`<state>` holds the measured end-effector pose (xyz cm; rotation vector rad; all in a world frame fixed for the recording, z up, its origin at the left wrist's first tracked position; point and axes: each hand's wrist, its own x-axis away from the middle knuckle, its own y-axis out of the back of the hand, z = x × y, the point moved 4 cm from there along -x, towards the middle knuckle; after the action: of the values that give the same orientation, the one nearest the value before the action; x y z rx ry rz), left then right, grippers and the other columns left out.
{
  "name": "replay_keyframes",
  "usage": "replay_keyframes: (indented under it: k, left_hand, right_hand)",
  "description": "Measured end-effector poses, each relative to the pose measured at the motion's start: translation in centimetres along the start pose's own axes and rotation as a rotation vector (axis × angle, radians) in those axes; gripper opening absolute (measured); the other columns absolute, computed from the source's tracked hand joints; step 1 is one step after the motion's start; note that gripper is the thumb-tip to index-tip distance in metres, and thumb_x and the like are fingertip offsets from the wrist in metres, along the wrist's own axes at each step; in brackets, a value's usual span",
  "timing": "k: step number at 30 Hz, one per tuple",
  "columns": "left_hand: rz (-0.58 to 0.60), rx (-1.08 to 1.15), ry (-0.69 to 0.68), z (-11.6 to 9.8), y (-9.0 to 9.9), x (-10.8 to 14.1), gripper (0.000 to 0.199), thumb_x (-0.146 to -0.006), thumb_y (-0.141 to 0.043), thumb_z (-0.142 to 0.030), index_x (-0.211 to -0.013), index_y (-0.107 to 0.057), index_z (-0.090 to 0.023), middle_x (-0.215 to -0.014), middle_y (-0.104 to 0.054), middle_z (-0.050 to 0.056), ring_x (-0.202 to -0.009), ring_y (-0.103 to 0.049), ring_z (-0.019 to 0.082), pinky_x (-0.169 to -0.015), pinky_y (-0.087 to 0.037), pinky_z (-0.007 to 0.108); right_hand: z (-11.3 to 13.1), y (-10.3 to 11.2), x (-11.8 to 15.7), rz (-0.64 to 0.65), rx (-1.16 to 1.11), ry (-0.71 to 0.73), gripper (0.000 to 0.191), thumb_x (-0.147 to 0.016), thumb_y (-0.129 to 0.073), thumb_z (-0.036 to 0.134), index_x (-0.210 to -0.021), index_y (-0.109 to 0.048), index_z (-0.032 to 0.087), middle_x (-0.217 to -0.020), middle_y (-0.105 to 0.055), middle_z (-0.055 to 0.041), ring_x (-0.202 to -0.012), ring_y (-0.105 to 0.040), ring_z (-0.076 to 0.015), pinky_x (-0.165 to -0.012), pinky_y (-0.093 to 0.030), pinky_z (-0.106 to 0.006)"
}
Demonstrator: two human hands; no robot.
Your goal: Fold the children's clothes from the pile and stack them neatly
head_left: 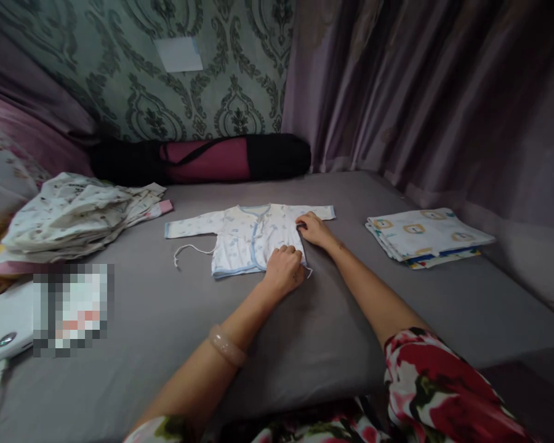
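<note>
A small white baby shirt [240, 240] with pale blue prints and blue trim lies spread flat, its sleeves out to both sides. A thin tie string trails from its left edge, and a shorter one shows by the lower right corner. My left hand [284, 271], fingers curled, grips the shirt's lower right part and covers that corner. Farther up, at the right side just below the sleeve, my right hand [314, 230] pinches the shirt's edge. The fingertips of both hands are partly hidden.
Folded printed cloths [427, 234] lie stacked on the grey sheet [166, 357] at the right. Crumpled clothes [74, 215] are heaped at the left, above a white device [13, 320] with a cable. A black and maroon roll bag [207, 159] lies along the wall.
</note>
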<state>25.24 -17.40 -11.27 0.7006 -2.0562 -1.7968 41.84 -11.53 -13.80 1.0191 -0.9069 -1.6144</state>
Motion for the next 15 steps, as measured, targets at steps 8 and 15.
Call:
replay_keyframes:
  k: [8, 15]
  left_hand:
    - [-0.007, 0.042, 0.003, -0.1, -1.3, 0.1, 0.028, -0.097, -0.038, -0.021, -0.101, -0.065, -0.016, -0.102, -0.063, 0.010, -0.098, -0.058, 0.023, -0.087, -0.045, 0.035]
    - [0.005, 0.079, -0.002, 0.1, -1.2, 0.1, 0.027, -0.091, -0.042, -0.011, -0.107, -0.064, -0.016, -0.104, -0.062, 0.011, -0.099, -0.056, 0.023, -0.089, -0.046, 0.035]
  right_hand:
    - [-0.6, -0.5, 0.2, -0.051, -0.029, 0.148, 0.022, -0.096, -0.048, 0.018, -0.107, -0.068, 0.018, -0.110, -0.060, -0.0076, -0.103, -0.057, -0.0174, -0.094, -0.044, -0.027]
    - [-0.5, -0.6, 0.1, -0.017, 0.046, 0.153, 0.036, -0.096, -0.038, 0.009, -0.114, -0.066, 0.020, -0.118, -0.061, -0.0078, -0.107, -0.057, -0.0181, -0.094, -0.043, -0.028]
